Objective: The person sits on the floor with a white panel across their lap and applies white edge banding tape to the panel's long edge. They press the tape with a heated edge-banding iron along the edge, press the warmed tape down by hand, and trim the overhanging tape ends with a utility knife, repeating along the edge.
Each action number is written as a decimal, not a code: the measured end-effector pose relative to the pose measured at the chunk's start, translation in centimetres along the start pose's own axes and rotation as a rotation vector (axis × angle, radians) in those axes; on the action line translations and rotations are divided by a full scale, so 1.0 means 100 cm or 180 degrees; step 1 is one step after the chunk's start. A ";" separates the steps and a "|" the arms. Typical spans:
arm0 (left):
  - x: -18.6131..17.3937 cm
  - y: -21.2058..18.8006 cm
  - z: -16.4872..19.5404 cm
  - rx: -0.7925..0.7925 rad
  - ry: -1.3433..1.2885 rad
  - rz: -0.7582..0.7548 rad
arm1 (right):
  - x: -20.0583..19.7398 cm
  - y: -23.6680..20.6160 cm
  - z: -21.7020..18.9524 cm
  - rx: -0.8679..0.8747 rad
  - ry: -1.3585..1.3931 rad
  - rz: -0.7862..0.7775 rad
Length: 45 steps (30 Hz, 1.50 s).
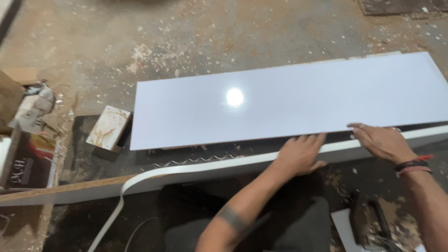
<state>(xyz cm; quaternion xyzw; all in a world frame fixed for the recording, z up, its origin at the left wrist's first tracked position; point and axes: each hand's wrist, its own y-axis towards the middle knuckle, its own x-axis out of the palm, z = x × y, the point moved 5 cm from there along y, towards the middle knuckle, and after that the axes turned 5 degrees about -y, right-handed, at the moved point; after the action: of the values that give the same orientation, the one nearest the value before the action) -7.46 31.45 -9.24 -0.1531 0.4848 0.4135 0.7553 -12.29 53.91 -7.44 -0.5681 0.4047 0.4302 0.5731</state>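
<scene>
Head view looks down on a dusty workshop floor [196, 42] strewn with sawdust and chips. A long glossy white panel [289, 100] lies flat across the middle, catching a bright spot of reflected light. Along its near side runs a long board on edge [70, 189], its raw brown edge showing at the left, with a white edge-banding strip [140, 176] laid along the top further right (the loose end of the strip curls off and hangs down towards the lower left). The left hand [301, 153] rests flat and open on the banded edge, fingers spread and pressing down, gripping nothing. The right hand [382, 141], just beside it to the right, also lies open with fingers extended over the strip at the panel's near edge; wristbands circle that wrist. A small stained white offcut block [108, 127] sits by the panel's left end. Crumpled bags and a box [32, 109] lie at the far left
</scene>
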 end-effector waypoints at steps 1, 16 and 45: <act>-0.018 -0.025 -0.017 -0.0061 0.0084 -0.0032 | 0.003 0.008 0.001 0.0078 -0.0074 -0.0113; -0.145 -0.221 -0.128 -0.0753 0.0899 0.0311 | 0.018 -0.011 -0.394 -0.2088 0.0852 -0.0249; -0.075 -0.106 -0.064 -0.0283 -0.0016 0.0583 | 0.024 0.038 -0.028 -0.0086 -0.0080 -0.1278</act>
<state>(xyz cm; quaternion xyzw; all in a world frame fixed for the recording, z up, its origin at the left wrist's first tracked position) -4.52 17.34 -7.70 -0.1404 0.4760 0.5023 0.7081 -15.10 51.18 -10.93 -0.6396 0.2703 0.3198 0.6447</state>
